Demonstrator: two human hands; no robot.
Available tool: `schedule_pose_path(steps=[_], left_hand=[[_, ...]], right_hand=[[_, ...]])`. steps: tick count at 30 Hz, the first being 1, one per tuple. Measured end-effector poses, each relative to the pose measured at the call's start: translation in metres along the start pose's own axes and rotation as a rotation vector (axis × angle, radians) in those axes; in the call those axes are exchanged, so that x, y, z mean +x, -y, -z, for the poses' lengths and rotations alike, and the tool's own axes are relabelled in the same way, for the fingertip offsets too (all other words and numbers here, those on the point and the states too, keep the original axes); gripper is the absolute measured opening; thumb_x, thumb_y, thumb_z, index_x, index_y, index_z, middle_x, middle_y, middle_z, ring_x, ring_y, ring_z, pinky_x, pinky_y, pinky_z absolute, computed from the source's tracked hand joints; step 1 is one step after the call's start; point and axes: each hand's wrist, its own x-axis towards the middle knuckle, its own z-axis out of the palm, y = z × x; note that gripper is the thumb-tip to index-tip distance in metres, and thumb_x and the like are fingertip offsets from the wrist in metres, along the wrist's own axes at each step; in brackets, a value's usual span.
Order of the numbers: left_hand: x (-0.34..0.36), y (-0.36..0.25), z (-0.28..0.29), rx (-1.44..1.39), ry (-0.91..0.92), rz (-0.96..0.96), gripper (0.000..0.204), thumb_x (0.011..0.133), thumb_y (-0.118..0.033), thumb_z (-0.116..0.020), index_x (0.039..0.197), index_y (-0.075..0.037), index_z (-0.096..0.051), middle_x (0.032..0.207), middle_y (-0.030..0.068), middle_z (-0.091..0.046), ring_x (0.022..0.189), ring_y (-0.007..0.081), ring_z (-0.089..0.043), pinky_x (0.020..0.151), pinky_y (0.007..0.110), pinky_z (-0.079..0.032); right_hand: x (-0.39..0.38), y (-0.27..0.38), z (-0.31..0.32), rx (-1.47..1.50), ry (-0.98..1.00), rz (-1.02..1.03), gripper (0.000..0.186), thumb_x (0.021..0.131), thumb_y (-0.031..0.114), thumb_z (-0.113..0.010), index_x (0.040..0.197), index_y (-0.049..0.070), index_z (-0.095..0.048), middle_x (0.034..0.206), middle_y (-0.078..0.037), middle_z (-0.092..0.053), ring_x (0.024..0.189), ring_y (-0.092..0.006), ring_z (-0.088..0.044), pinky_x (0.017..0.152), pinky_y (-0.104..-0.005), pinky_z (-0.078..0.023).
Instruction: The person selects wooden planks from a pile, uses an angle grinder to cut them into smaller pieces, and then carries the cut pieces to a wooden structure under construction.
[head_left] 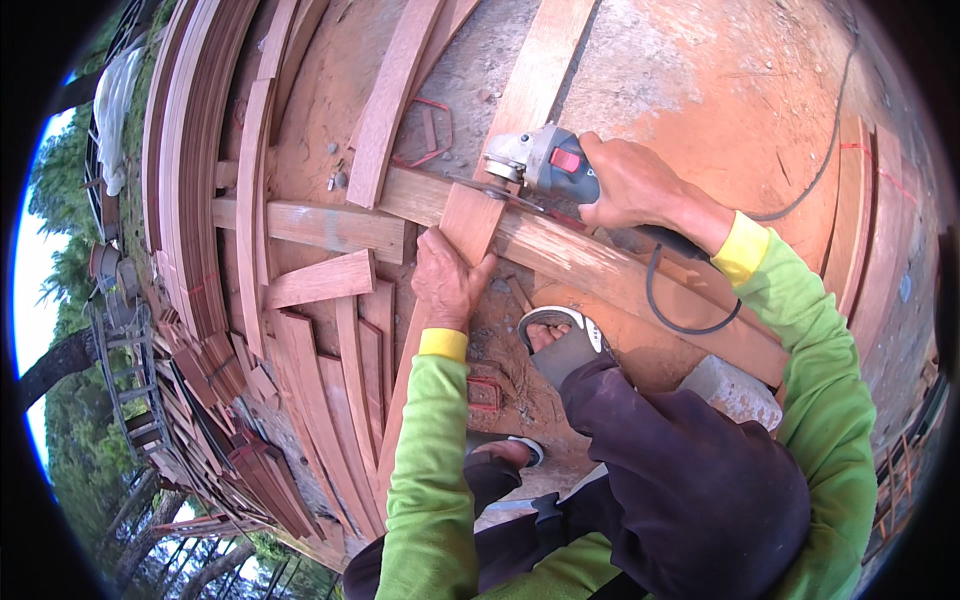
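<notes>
Angle grinder [545, 160], grey with a red switch, sat in the right hand [630, 185], whose grip was wrapped tight round the body, the disc meeting a narrow reddish plank [470, 220] just left of that hand. The plank lay across a longer pale beam [590, 265] that ran beneath the grinder and on under the wrist. The left hand [448, 280] pressed flat on the plank's near stretch, fingers clamped over its edge, below and left of the tool. By the look of it the cutting or trimming step was in hand, the disc at the crossing of the two pieces; the next move would likely call for a steady pass along the mark while the left hand kept the plank from shifting, and for keeping the black cord [690, 300], looping under the right wrist, away from the disc. Counted: one grinder, one cord, two hands, one sandalled foot [560, 335] braced just right of the left wrist, one grey block [735, 392] beyond it, and many cut boards [320, 380] stacked further left.
</notes>
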Motion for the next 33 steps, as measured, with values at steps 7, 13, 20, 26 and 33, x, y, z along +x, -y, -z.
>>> schedule_pose_path(steps=[7,13,20,26,33], left_hand=[[-0.001,0.001,-0.002,0.012,-0.03,-0.025,0.067,0.062,-0.041,-0.08,0.105,-0.003,-0.045,0.099,0.0164,-0.052,0.091,0.0378,-0.059,0.072,0.047,-0.051],[0.0,0.001,-0.002,0.024,-0.015,-0.015,0.067,0.062,-0.041,-0.08,0.104,-0.003,-0.045,0.099,0.0166,-0.052,0.091,0.0376,-0.059,0.072,0.047,-0.051],[0.0,-0.001,-0.001,0.024,-0.013,-0.004,0.068,0.062,-0.044,-0.079,0.103,-0.003,-0.045,0.098,0.0161,-0.052,0.089,0.037,-0.06,0.071,0.047,-0.052],[0.0,0.001,-0.002,0.03,-0.018,-0.023,0.067,0.063,-0.044,-0.079,0.103,-0.003,-0.044,0.098,0.0157,-0.052,0.088,0.0366,-0.06,0.069,0.046,-0.052],[-0.001,-0.001,0.003,0.042,-0.007,-0.027,0.067,0.063,-0.044,-0.079,0.103,-0.003,-0.044,0.098,0.0159,-0.051,0.088,0.0364,-0.06,0.069,0.046,-0.053]], right_hand=[[0.011,0.008,0.003,0.006,0.029,-0.01,0.056,0.063,0.023,-0.073,0.099,-0.012,-0.048,0.075,-0.029,-0.061,0.075,-0.0456,-0.063,0.067,-0.0482,-0.05],[0.017,0.003,-0.002,-0.04,0.004,0.018,0.056,0.062,0.024,-0.073,0.098,-0.011,-0.048,0.076,-0.03,-0.061,0.076,-0.0461,-0.063,0.068,-0.049,-0.05],[0.019,0.001,-0.003,-0.043,0.01,0.024,0.056,0.062,0.025,-0.072,0.097,-0.011,-0.047,0.075,-0.03,-0.059,0.075,-0.0466,-0.061,0.068,-0.0493,-0.049],[0.022,0.002,-0.004,-0.061,-0.008,0.045,0.055,0.062,0.025,-0.072,0.096,-0.011,-0.047,0.075,-0.03,-0.059,0.075,-0.0465,-0.061,0.068,-0.0493,-0.049],[0.027,0.006,-0.005,-0.047,0.003,0.035,0.056,0.061,0.025,-0.072,0.096,-0.011,-0.048,0.079,-0.031,-0.06,0.079,-0.0463,-0.062,0.071,-0.0485,-0.049]])
